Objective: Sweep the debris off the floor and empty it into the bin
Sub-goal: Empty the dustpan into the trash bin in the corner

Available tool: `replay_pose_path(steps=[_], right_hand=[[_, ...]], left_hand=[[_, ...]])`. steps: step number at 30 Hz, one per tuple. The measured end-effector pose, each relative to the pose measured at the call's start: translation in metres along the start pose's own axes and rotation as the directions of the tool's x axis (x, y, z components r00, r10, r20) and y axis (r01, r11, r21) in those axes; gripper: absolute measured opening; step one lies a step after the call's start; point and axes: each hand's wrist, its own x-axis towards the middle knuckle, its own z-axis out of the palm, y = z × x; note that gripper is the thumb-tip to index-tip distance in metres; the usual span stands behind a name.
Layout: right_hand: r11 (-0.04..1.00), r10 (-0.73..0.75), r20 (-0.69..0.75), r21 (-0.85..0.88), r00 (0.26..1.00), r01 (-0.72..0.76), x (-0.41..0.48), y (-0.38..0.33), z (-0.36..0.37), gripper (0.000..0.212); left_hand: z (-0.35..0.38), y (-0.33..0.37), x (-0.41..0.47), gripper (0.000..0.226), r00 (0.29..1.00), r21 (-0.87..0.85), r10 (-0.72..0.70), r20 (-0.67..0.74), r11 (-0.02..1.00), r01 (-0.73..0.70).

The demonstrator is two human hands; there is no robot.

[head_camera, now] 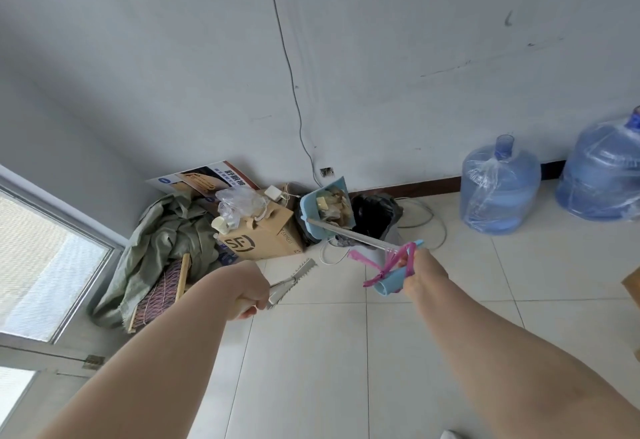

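My right hand [417,274] grips the blue handle end, tied with a pink ribbon [388,267], of a long-shafted light blue dustpan [311,212]. The pan is lifted off the floor and tilted, and it holds paper and food debris [334,203]. It hangs right beside a bin lined with a black bag [377,213], at the bin's left rim. My left hand [251,296] is closed on a pale handle whose toothed metal end [298,272] points toward the bin. What the rest of this tool is cannot be made out.
A cardboard box [266,238] with plastic bags on top stands left of the bin, beside a green sack [162,231]. Two blue water jugs [498,193] [602,175] stand along the wall at right. White cables [426,217] loop on the tile floor behind the bin. A window frame [52,265] is at left.
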Motion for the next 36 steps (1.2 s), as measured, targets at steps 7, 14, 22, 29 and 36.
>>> replay_pose_path(steps=[7,14,22,29,36], right_hand=[[0.969,0.05,0.075,0.24,0.996,-0.067,-0.047,-0.002,-0.001,0.029],[0.933,0.099,0.118,0.335,0.988,-0.133,-0.034,0.006,-0.004,0.022],[0.879,0.101,0.173,0.445,0.98,-0.169,-0.033,0.008,-0.004,0.01],[0.756,0.117,0.179,0.622,0.977,-0.204,-0.04,0.013,-0.006,0.03],[0.665,0.132,0.199,0.708,0.971,-0.236,-0.045,0.016,-0.01,0.036]], left_hand=[[0.0,0.009,0.006,0.025,1.0,0.016,0.011,0.002,1.0,-0.011],[0.001,0.014,0.005,0.027,1.0,-0.001,0.009,-0.002,1.0,-0.009],[0.008,0.021,0.004,0.026,1.0,0.038,0.02,0.021,0.999,-0.021],[0.006,0.023,0.01,0.019,0.999,0.04,0.013,0.036,0.999,-0.014],[0.005,0.026,0.008,0.019,0.999,0.034,0.003,0.035,0.999,-0.004]])
